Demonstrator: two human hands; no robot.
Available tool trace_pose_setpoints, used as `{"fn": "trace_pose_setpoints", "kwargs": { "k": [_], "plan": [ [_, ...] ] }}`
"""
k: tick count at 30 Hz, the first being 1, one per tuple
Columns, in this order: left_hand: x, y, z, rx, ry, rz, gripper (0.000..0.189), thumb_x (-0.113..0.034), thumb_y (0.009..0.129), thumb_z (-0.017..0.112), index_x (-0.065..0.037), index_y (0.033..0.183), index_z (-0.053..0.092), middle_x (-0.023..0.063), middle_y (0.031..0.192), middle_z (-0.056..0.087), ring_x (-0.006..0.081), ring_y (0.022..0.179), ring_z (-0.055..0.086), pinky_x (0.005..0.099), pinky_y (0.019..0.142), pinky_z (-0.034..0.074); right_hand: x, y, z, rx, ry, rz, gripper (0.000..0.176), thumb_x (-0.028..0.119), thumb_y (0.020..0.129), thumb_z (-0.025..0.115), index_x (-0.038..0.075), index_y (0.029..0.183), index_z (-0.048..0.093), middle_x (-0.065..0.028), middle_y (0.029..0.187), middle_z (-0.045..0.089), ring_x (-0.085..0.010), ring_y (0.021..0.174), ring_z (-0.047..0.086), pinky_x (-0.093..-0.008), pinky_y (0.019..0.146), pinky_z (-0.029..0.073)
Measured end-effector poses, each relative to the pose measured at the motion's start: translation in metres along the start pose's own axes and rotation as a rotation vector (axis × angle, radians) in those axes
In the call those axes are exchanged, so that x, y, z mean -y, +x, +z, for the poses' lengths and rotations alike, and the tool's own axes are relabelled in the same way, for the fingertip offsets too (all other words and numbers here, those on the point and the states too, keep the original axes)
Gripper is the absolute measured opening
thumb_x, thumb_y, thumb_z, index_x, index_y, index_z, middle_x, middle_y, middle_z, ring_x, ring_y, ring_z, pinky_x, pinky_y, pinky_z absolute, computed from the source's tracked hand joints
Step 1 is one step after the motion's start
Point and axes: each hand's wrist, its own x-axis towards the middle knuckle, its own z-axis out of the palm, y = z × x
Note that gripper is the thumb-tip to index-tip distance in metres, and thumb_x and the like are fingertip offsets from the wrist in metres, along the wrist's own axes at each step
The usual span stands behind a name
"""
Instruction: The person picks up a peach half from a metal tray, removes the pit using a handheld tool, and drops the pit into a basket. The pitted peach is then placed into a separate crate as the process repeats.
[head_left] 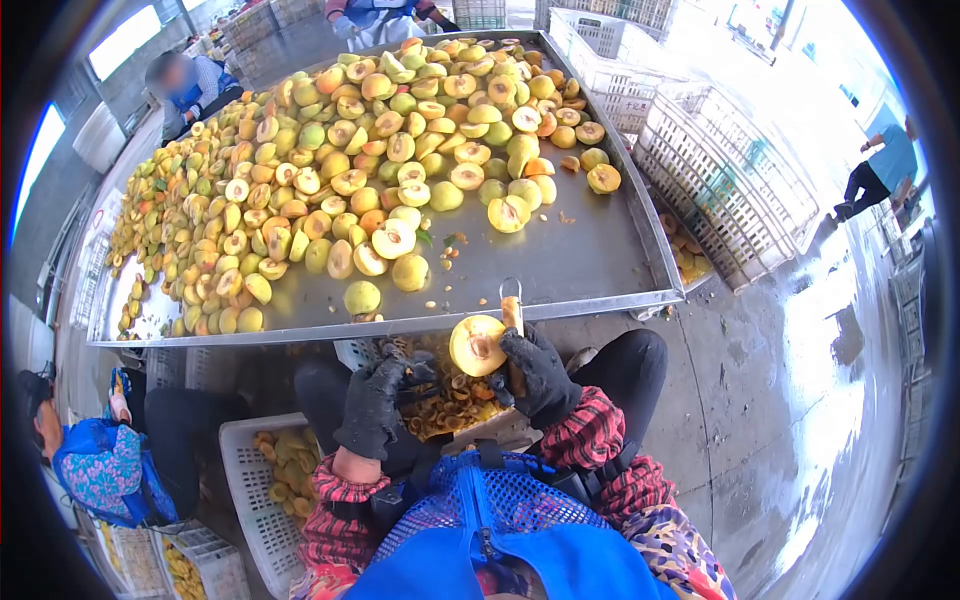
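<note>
A halved yellow peach (477,345), cut face up with its pit hollow showing, just below the surface (560,260) edge, touching an upright wooden-handled loop tool (512,308).

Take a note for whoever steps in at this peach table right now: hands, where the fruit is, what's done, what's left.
Gloved right hand shut on the tool, a peach half beside its thumb, cut side up.
Gloved left hand curled over the scraps at the lap; what it holds is unclear.
The table is heaped with peaches. The crate by the left knee holds yellow pieces.
Done: many halves lie cut on the table.
Left: others uncut, such as the whole peach by the near edge.
</note>
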Motion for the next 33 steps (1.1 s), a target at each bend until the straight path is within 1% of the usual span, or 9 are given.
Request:
{"fn": "trace_pose_setpoints", "kwargs": {
  "k": [3, 8, 11, 15, 18, 21, 23, 27, 33],
  "plan": [
    [0.010, 0.010, -0.011, -0.108, 0.040, 0.108, 0.028, -0.013, 0.095, 0.038, 0.001, 0.111, 0.056, 0.0080, 0.100, 0.063, 0.0173, 0.087, 0.061, 0.0285, 0.078, 0.052, 0.000, 0.006, 0.000, 0.022, -0.067, 0.067, 0.037, 0.026, 0.089, 0.053, 0.005, 0.117, 0.043, -0.0102, 0.087, 0.060, -0.0153, 0.052, 0.057, -0.0226, 0.039, 0.045],
    [-0.003, 0.021, 0.016, 0.216, 0.356, 0.309, 0.028, -0.007, 0.094, 0.041, 0.003, 0.119, 0.049, 0.0094, 0.114, 0.057, 0.0181, 0.102, 0.055, 0.0284, 0.089, 0.045, 0.005, 0.006, 0.001, 0.113, -0.191, 0.141, 0.039, 0.024, 0.089, 0.052, 0.004, 0.120, 0.042, -0.0116, 0.087, 0.060, -0.0164, 0.051, 0.057, -0.0234, 0.038, 0.045],
    [0.004, 0.023, 0.038, 0.265, 0.082, 0.245, 0.032, -0.013, 0.096, 0.039, 0.003, 0.123, 0.045, 0.0106, 0.118, 0.054, 0.0180, 0.107, 0.052, 0.0288, 0.095, 0.041, 0.007, 0.003, 0.012, 0.045, -0.153, 0.100, 0.038, 0.023, 0.089, 0.052, 0.002, 0.119, 0.043, -0.0103, 0.087, 0.060, -0.0148, 0.053, 0.057, -0.0235, 0.040, 0.045],
    [-0.003, 0.010, 0.052, 0.151, 0.707, 0.556, 0.039, -0.025, 0.098, 0.038, 0.002, 0.125, 0.042, 0.0109, 0.118, 0.053, 0.0182, 0.108, 0.052, 0.0297, 0.094, 0.041, -0.005, 0.005, 0.008, -0.012, -0.016, -0.007, 0.037, 0.022, 0.090, 0.052, 0.003, 0.120, 0.043, -0.0101, 0.093, 0.059, -0.0157, 0.063, 0.058, -0.0248, 0.045, 0.047],
    [0.017, 0.007, 0.053, 0.044, 0.079, 0.131, 0.041, -0.033, 0.095, 0.043, -0.001, 0.122, 0.046, 0.0109, 0.117, 0.054, 0.0186, 0.107, 0.052, 0.0329, 0.092, 0.042, -0.017, 0.009, 0.029, -0.005, 0.019, -0.036, 0.037, 0.020, 0.090, 0.052, 0.005, 0.122, 0.041, -0.0112, 0.098, 0.058, -0.0177, 0.067, 0.060, -0.0259, 0.046, 0.048],
    [0.017, 0.018, 0.050, 0.090, -0.253, 0.247, 0.047, -0.039, 0.095, 0.034, -0.001, 0.121, 0.047, 0.0134, 0.119, 0.053, 0.0222, 0.111, 0.051, 0.0364, 0.096, 0.040, -0.027, 0.008, 0.044, -0.052, -0.170, 0.004, 0.035, 0.016, 0.090, 0.052, 0.006, 0.123, 0.042, -0.0073, 0.086, 0.057, -0.0134, 0.057, 0.056, -0.0250, 0.044, 0.045],
    [0.016, 0.033, 0.037, 0.176, -0.933, 0.006, 0.050, -0.040, 0.094, 0.034, -0.001, 0.122, 0.047, 0.0142, 0.121, 0.052, 0.0238, 0.113, 0.050, 0.0375, 0.098, 0.039, -0.014, -0.002, 0.044, -0.034, -0.390, 0.121, 0.033, 0.019, 0.090, 0.053, 0.005, 0.119, 0.044, -0.0033, 0.079, 0.056, -0.0093, 0.055, 0.052, -0.0231, 0.045, 0.042],
    [0.003, 0.029, 0.027, 0.170, -1.009, -0.060, 0.059, -0.044, 0.089, 0.037, 0.001, 0.126, 0.044, 0.0144, 0.125, 0.050, 0.0267, 0.116, 0.048, 0.0407, 0.101, 0.036, 0.009, -0.015, 0.046, -0.005, -0.620, 0.098, 0.035, 0.019, 0.090, 0.053, 0.004, 0.121, 0.044, -0.0032, 0.076, 0.054, -0.0106, 0.055, 0.052, -0.0244, 0.050, 0.043],
    [0.023, 0.035, 0.025, 0.221, -0.819, 0.114, 0.053, -0.034, 0.096, 0.028, 0.005, 0.130, 0.037, 0.0179, 0.132, 0.043, 0.0310, 0.121, 0.043, 0.0438, 0.104, 0.033, 0.003, -0.017, 0.062, 0.059, -1.240, -0.013, 0.035, 0.022, 0.088, 0.056, 0.001, 0.115, 0.048, -0.0220, 0.092, 0.060, -0.0333, 0.086, 0.061, -0.0403, 0.072, 0.046]
  ]
}}
